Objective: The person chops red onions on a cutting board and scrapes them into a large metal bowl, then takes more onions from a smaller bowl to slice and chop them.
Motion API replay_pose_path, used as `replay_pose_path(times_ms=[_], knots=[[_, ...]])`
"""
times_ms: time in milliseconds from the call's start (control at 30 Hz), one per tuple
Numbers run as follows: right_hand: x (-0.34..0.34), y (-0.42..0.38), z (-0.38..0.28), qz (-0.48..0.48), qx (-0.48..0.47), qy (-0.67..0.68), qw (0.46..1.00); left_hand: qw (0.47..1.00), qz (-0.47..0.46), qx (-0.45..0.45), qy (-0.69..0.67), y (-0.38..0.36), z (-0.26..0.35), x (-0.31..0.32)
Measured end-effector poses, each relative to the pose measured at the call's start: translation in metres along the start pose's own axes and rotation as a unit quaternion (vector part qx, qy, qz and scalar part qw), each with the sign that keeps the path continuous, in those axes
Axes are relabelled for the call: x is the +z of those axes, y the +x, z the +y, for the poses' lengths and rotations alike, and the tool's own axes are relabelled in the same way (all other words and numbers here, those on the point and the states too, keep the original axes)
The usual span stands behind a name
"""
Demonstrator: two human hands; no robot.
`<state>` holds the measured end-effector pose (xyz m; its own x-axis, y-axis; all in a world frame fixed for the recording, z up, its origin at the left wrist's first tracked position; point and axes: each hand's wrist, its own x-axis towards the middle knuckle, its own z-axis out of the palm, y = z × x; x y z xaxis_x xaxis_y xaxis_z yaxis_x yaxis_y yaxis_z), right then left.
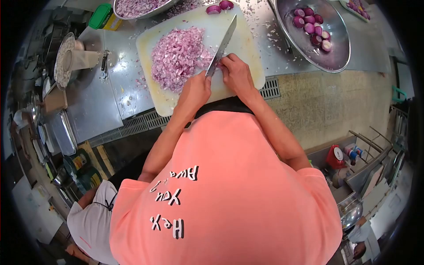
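My left hand (pixel 193 93) is closed round the handle of a large knife (pixel 224 43), whose blade points up and away over the white cutting board (pixel 242 42). The fingers of my right hand (pixel 237 75) are bent together beside the blade, pinching a small piece of red onion (pixel 219 64) that they mostly cover. To the left of the blade lies a big heap of chopped red onion (pixel 174 57). Peeled onion halves (pixel 213 9) rest at the board's far edge.
A steel bowl (pixel 340 48) with several peeled onions stands at right. Another bowl of chopped onion (pixel 143 9) is at the back. A green-yellow tub (pixel 106 17), a clear jug (pixel 84 59) and a small knife (pixel 104 62) are at left. Other people show at the lower edges.
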<state>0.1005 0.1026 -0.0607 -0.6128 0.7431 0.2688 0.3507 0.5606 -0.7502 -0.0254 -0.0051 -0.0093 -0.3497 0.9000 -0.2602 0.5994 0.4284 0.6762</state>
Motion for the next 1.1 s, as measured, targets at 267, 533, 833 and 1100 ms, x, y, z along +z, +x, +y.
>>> replay_pose_path(times_ms=[267, 533, 833, 1100], knots=[[0.002, -0.003, 0.002, 0.006, 0.000, 0.009, 1.000, 1.000, -0.003, -0.010, 0.000, -0.001, 0.008, -0.001], [0.000, -0.003, 0.004, 0.020, 0.000, 0.017, 1.000, 1.000, 0.008, 0.013, -0.014, 0.006, 0.008, 0.006], [-0.002, -0.005, 0.009, 0.022, 0.000, 0.015, 1.000, 0.998, -0.035, -0.040, -0.026, 0.008, 0.018, -0.001], [-0.001, -0.007, 0.010, 0.024, 0.009, 0.014, 1.000, 1.000, 0.005, 0.007, -0.011, 0.009, 0.008, 0.012]])
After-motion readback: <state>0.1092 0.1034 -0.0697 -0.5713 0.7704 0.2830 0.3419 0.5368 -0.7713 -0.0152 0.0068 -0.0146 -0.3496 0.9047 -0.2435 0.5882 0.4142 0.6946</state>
